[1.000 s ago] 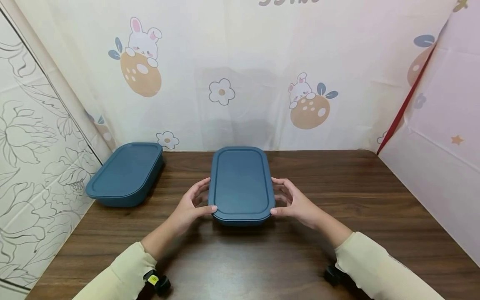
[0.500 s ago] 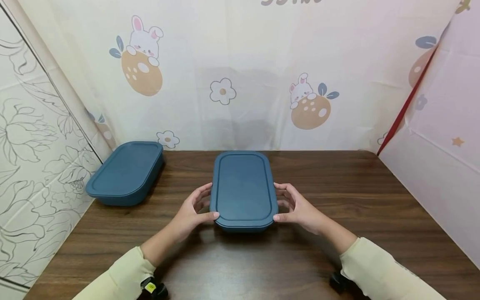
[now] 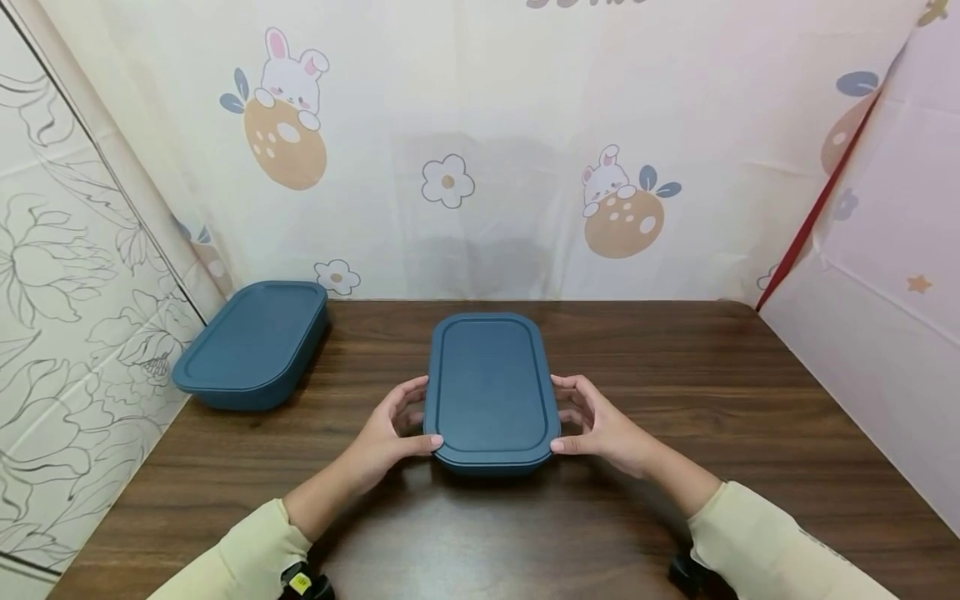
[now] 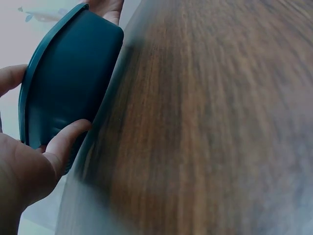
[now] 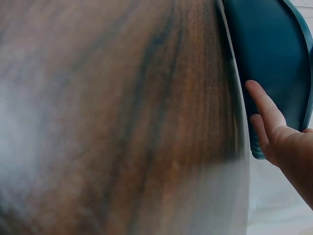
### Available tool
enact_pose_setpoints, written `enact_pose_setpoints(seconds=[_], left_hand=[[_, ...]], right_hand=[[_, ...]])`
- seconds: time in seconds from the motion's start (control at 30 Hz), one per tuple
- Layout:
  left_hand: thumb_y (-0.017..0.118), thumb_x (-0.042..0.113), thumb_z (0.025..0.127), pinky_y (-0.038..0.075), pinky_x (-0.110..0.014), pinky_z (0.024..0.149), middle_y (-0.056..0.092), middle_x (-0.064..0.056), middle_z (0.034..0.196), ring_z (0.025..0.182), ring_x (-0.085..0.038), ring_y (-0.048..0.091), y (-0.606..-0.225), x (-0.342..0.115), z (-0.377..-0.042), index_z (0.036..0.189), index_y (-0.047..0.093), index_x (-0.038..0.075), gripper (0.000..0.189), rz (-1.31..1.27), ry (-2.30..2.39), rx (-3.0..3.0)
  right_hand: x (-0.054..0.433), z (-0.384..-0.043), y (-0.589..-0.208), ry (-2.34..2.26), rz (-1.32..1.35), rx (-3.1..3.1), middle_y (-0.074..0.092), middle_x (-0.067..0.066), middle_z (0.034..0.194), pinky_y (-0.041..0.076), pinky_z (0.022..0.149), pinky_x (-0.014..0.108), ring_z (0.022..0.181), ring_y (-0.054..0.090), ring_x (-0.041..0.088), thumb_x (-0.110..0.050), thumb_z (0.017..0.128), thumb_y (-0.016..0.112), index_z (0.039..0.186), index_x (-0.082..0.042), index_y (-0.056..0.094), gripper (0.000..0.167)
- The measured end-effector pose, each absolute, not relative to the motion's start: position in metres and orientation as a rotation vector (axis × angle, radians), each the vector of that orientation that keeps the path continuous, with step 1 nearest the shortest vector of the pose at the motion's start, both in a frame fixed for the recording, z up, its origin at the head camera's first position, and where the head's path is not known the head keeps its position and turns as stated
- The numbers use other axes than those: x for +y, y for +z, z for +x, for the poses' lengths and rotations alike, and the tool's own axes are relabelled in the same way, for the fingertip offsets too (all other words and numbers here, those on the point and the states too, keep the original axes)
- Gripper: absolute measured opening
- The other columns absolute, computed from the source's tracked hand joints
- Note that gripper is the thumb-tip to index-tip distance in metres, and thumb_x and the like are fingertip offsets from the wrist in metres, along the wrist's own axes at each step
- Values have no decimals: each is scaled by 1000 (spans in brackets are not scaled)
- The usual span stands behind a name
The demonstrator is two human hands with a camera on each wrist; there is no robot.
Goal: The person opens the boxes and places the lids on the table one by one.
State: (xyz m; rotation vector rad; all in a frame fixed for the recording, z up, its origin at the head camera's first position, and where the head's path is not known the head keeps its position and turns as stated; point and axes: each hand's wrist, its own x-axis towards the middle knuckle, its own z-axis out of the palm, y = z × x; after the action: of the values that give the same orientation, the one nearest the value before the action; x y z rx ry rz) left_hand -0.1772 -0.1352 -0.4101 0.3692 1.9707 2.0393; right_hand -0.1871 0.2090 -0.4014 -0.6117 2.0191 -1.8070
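Note:
A blue rectangular food container with a lid [image 3: 491,387] is in the middle of the table in the head view, its long sides running away from me. My left hand [image 3: 384,435] grips its left side, the thumb at the near left corner of the lid. On the right side my right hand [image 3: 603,429] holds it the same way. Both wrist views show fingers and thumbs on the container's smooth wall [image 4: 73,63], close to the tabletop. Whether its base touches the wood I cannot tell.
A second blue lidded container [image 3: 255,342] stands at the table's back left, beside the floral side panel [image 3: 82,292]. A patterned curtain [image 3: 517,100] hangs along the back edge of the dark wooden table [image 3: 735,400], and a pale sheet [image 3: 885,350] borders its right.
The middle container has come a short way toward me and slightly right, with both hands moving along with it. The left container stays where it was.

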Motion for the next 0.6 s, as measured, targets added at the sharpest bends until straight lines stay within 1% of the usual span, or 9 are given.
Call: enact_pose_setpoints(seconds=[0.2, 0.6], left_hand=[[78, 7, 81, 49, -36, 90, 37, -15, 149, 126, -34, 45, -414, -136, -179, 150, 33, 14, 83, 382, 1987, 2039], [78, 9, 82, 47, -41, 95, 35, -14, 150, 127, -34, 43, -415, -134, -179, 150, 32, 15, 82, 368, 1947, 2052]], right_hand=[[210, -188, -402, -1797, -613, 2004, 25, 24, 150, 53, 87, 34, 124, 45, 40, -4, 81, 78, 147, -3, 21, 87], [212, -189, -404, -1780, -625, 1975, 23, 25, 150, 52, 88, 34, 125, 43, 42, -5, 82, 77, 146, -2, 18, 87]])
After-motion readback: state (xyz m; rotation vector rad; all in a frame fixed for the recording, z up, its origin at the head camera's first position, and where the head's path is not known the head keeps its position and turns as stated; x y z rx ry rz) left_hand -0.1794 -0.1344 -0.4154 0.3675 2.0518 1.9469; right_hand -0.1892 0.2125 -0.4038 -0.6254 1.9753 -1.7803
